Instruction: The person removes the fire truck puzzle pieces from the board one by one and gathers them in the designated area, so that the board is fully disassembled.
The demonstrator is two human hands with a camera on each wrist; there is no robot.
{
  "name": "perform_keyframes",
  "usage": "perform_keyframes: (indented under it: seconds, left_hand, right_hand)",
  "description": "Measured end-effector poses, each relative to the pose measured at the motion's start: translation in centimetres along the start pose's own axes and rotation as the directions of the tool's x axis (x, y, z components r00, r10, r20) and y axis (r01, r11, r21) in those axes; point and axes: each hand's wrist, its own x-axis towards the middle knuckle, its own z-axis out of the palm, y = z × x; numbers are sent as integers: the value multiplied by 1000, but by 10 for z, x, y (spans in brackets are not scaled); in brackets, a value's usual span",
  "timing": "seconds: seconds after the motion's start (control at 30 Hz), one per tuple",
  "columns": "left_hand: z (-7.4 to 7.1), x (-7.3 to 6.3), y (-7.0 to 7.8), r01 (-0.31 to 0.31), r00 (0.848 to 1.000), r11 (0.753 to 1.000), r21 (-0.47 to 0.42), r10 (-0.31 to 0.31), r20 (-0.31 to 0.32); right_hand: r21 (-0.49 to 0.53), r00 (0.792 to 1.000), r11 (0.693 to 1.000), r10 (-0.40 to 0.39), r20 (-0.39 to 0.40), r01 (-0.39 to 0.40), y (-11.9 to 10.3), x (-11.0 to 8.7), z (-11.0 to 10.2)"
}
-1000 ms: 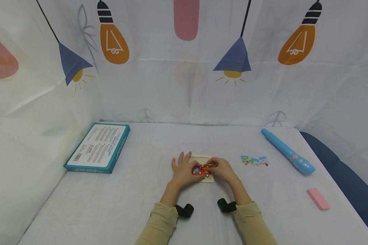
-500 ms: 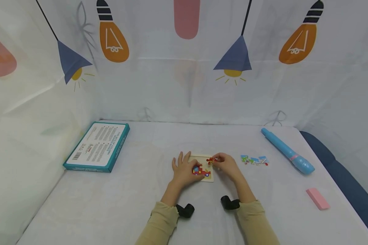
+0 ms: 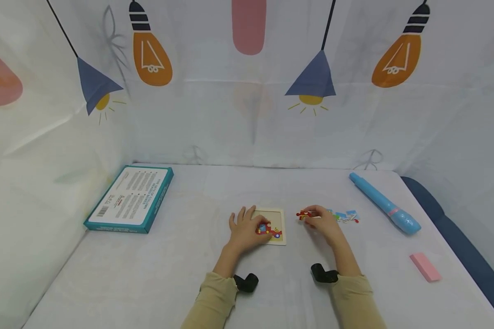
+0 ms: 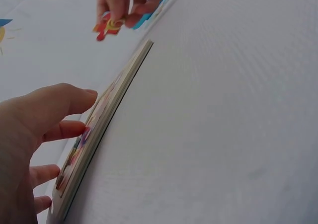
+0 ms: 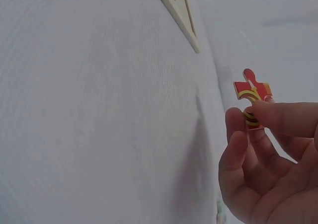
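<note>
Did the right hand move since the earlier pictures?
Yes. In the head view, the right hand has moved rightward, away from the puzzle board toward the loose pieces.

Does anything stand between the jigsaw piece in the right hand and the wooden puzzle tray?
Nothing visible does: in the head view, only white tabletop shows between the red jigsaw piece in the right hand and the tray's right edge. The left hand covers the tray's left part, leaving its upper right uncovered.
</note>
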Motion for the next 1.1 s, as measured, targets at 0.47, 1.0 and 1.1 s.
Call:
perform_keyframes:
  seconds: [0.47,1.0,1.1]
  left_hand:
    - [-12,-3,-8,-33,997,999,-36,35,65]
    - [-14,-3,-10,-57,996,998,-26,59,70]
    - [-14,-3,-10,-58,996,998,-24,59,74]
  right_hand:
    - [69,999,997,16,-34,-14,27,-13,-34]
    - [43,987,994,108,-121,-103,52,-27,-67]
    - [32,983,992,128,-129,-125,55,-29,-72]
